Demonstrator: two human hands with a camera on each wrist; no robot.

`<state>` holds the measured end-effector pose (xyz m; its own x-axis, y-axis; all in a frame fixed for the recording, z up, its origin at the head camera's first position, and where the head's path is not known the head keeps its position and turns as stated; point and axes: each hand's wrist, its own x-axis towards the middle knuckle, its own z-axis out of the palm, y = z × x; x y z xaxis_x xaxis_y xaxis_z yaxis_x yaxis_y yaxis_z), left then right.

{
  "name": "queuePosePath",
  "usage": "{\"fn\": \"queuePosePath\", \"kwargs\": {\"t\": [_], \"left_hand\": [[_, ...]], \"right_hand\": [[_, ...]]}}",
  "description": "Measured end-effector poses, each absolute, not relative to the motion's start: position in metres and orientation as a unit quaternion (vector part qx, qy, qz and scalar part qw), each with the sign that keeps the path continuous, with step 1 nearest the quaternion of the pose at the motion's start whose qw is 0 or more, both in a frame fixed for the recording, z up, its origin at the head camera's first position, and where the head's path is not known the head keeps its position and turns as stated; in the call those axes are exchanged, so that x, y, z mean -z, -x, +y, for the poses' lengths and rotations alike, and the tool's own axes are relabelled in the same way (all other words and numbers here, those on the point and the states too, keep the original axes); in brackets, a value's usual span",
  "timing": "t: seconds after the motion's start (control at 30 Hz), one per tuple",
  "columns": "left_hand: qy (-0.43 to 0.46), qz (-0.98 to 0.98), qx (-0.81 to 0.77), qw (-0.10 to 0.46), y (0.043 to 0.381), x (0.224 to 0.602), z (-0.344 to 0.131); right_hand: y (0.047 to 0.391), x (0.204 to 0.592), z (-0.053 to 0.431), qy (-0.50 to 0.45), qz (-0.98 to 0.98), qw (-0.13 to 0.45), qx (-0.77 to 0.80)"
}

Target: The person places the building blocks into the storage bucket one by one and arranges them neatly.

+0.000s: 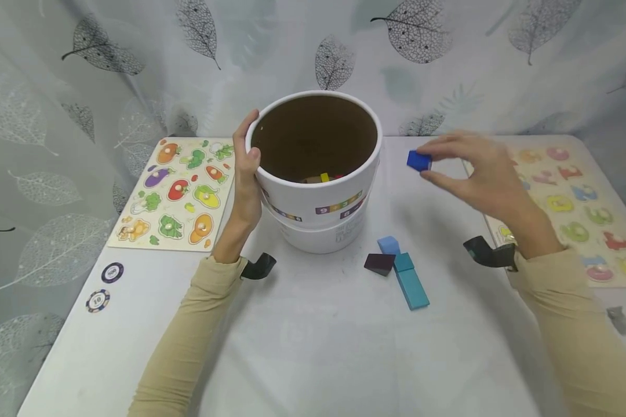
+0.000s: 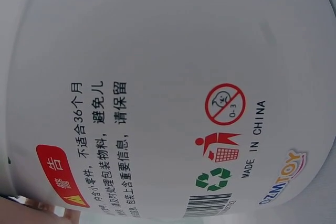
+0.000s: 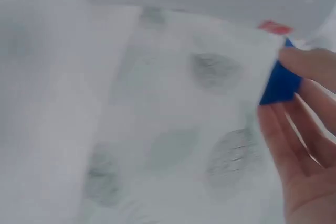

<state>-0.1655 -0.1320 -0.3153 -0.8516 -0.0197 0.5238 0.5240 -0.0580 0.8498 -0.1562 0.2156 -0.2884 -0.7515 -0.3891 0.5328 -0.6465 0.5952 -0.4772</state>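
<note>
Pinching blue block with right hand; likely light, rigid: grip flats. Gripping bucket left of it with left hand.

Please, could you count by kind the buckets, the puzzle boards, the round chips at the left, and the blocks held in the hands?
Bucket: 1
Puzzle boards: 2
Round chips at the left: 2
Blue block held in the right hand: 1
Total: 6
</note>
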Motion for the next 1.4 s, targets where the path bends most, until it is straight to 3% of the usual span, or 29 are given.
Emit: {"fn": "queuePosePath", "kwargs": {"t": [0.13, 0.37, 1.03, 1.4], "left_hand": [[0.197, -0.66, 0.7, 0.19, 0.166, 0.315, -0.131], [0.193, -0.664, 0.698, 0.185, 0.167, 0.314, -0.13], [0.181, -0.668, 0.699, 0.183, 0.161, 0.317, -0.129], [0.189, -0.665, 0.697, 0.191, 0.164, 0.316, -0.133]], "right_hand": [[0.157, 0.25, 0.199, -0.337, -0.819, 0.252, -0.389], [0.163, 0.217, 0.15, -0.404, -0.769, 0.212, -0.448], [0.167, 0.229, 0.134, -0.413, -0.775, 0.173, -0.447], [0.131, 0.23, 0.153, -0.435, -0.722, 0.174, -0.509]]}}
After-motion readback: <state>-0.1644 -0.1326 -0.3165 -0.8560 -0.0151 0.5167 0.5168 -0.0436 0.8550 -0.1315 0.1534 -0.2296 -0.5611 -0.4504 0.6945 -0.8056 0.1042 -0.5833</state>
